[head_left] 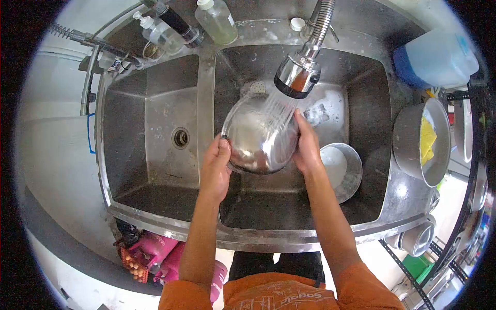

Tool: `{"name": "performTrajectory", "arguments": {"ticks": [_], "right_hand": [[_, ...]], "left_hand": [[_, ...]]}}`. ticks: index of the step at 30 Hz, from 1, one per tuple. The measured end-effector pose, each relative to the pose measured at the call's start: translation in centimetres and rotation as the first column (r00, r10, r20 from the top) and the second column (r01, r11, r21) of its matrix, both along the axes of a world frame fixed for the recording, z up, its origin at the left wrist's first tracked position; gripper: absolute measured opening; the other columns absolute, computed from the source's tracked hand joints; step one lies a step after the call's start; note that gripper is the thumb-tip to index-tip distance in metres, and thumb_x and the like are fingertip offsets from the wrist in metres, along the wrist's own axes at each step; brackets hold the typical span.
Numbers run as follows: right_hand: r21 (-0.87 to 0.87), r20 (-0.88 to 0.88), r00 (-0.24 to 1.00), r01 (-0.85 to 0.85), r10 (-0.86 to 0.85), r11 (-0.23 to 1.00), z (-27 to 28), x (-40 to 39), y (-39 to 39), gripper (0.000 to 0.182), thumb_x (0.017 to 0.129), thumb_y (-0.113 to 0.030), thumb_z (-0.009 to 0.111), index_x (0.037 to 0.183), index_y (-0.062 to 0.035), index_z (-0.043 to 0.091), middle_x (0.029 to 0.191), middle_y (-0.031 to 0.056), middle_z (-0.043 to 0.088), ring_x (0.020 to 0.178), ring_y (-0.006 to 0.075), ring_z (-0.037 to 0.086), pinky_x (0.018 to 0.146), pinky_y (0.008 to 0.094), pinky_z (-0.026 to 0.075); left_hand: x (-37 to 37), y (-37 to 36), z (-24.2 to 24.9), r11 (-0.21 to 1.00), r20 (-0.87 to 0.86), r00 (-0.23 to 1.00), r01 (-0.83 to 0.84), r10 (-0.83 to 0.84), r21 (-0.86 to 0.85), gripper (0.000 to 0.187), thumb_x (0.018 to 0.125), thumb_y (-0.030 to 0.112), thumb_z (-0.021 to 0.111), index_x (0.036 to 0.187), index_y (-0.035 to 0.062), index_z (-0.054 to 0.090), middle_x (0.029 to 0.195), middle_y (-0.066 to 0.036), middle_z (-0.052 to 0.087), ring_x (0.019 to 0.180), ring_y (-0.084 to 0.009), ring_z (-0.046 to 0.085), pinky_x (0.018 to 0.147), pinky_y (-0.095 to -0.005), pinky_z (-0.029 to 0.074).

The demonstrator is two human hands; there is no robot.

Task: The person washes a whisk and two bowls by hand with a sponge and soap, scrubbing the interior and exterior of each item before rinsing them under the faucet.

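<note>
A shiny metal bowl [253, 139] is between my two hands over the right sink basin [248, 206], its rounded surface facing up. My left hand [214, 168] is closed on the bowl's left edge, thumb on top. On the opposite edge, my right hand [307, 144] grips the bowl with its fingers partly hidden behind it. Water streams from the chrome spray tap [298, 75] onto the bowl. Just right of my right wrist, a round metal pan [351, 173] with whitish liquid sits in the same basin.
To the left lies a second basin [165, 119] with a drain [180, 138]. Pump bottles [217, 23] line the back ledge. On the right counter stand a blue-and-white jug [436, 58] and a large metal pot [408, 139] with a yellow cloth [427, 138].
</note>
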State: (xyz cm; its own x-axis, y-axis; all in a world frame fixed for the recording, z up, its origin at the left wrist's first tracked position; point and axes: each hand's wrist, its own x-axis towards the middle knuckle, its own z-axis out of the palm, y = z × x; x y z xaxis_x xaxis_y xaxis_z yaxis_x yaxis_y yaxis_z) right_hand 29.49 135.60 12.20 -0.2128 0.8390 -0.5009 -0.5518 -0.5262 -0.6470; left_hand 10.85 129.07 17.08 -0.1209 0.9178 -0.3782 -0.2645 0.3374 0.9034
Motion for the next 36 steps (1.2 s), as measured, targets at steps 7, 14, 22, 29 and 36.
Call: {"name": "performTrajectory", "arguments": {"ticks": [7, 14, 22, 29, 36], "right_hand": [[0.355, 0.428, 0.9, -0.08, -0.086, 0.932, 1.5, -1.7, -0.6, 0.033, 0.093, -0.017, 0.045, 0.115, 0.0038, 0.058, 0.1, 0.0088, 0.064, 0.095, 0.0142, 0.054, 0.085, 0.0279, 0.042], [0.678, 0.734, 0.554, -0.571, -0.392, 0.463, 8.1, -2.0, -2.8, 0.03, 0.082, -0.016, 0.059, 0.108, 0.0, 0.061, 0.112, 0.017, 0.057, 0.107, 0.0282, 0.054, 0.088, 0.0351, 0.043], [0.16, 0.572, 0.818, -0.036, -0.063, 0.987, 4.3, 0.4, -2.3, 0.055, 0.098, -0.045, 0.031, 0.112, 0.0008, 0.058, 0.119, 0.0155, 0.056, 0.108, 0.0263, 0.053, 0.095, 0.0367, 0.039], [0.678, 0.731, 0.482, -0.423, -0.483, 0.601, 9.5, -1.1, -4.6, 0.032, 0.076, -0.016, 0.061, 0.108, -0.009, 0.063, 0.121, 0.012, 0.056, 0.12, 0.0311, 0.046, 0.106, 0.045, 0.024], [0.79, 0.604, 0.543, -0.312, -0.583, 0.528, 4.9, 3.0, -13.4, 0.049, 0.076, -0.006, 0.059, 0.124, -0.0048, 0.052, 0.125, 0.0177, 0.051, 0.12, 0.032, 0.045, 0.102, 0.0497, 0.031]], "left_hand": [[2.5, -0.9, 1.4, 0.989, -0.298, 0.953, -0.004, 0.049, 0.15, 0.028, 0.099, 0.022, 0.041, 0.079, 0.0042, 0.05, 0.068, 0.004, 0.046, 0.062, -0.0029, 0.041, 0.054, -0.022, 0.036], [4.5, -1.6, 2.8, 0.962, -0.528, 0.844, 0.057, 0.097, 0.268, 0.037, 0.1, 0.028, 0.04, 0.073, 0.0032, 0.048, 0.057, 0.001, 0.042, 0.053, -0.0053, 0.039, 0.048, -0.0231, 0.034], [3.4, -2.2, 5.2, 0.939, -0.292, 0.951, 0.003, 0.104, 0.344, 0.042, 0.1, 0.028, 0.036, 0.07, 0.0018, 0.048, 0.055, 0.0, 0.045, 0.052, -0.0071, 0.04, 0.048, -0.0245, 0.033], [5.5, 0.4, 5.4, 0.977, -0.37, 0.928, 0.113, -0.04, 0.179, 0.036, 0.099, 0.024, 0.041, 0.073, 0.0, 0.049, 0.059, -0.002, 0.047, 0.058, -0.0077, 0.04, 0.05, -0.0278, 0.034], [7.9, 0.0, 6.5, 0.841, -0.716, 0.653, 0.511, -0.247, 0.176, 0.029, 0.085, 0.021, 0.066, 0.069, 0.0014, 0.051, 0.058, -0.008, 0.049, 0.051, -0.0164, 0.045, 0.048, -0.0313, 0.036]]}}
